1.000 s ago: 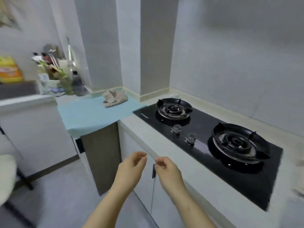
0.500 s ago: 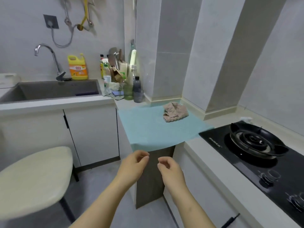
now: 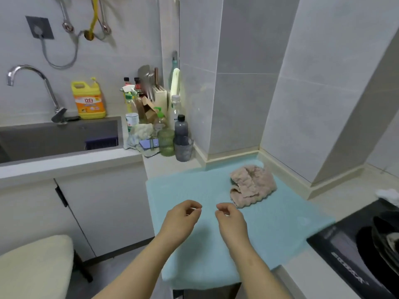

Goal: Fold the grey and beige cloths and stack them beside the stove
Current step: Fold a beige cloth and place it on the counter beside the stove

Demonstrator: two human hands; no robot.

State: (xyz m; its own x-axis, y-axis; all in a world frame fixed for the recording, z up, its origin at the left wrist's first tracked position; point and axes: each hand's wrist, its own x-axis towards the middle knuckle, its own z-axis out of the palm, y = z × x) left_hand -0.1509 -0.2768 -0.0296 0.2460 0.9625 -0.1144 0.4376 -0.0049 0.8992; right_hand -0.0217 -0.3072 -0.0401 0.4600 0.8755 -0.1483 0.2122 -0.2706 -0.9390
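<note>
A crumpled beige cloth [image 3: 252,185] lies on a light blue mat [image 3: 280,229] on the counter, near the back right corner by the wall. My left hand [image 3: 181,219] and my right hand [image 3: 232,220] hover side by side over the mat's front part, fingers loosely curled and holding nothing. The right hand is just in front of the beige cloth, not touching it. The black stove [image 3: 356,251] shows at the right edge. No grey cloth can be made out.
Bottles, cups and a knife block [image 3: 158,100] crowd the counter corner behind the mat. A sink [image 3: 58,137] with a tap and a yellow detergent jug [image 3: 88,100] is at the left. A cream stool seat [image 3: 34,266] stands at lower left.
The view has swung left from the stove to the blue mat and come closer. Both hands now hang over the mat instead of in front of the cabinet.
</note>
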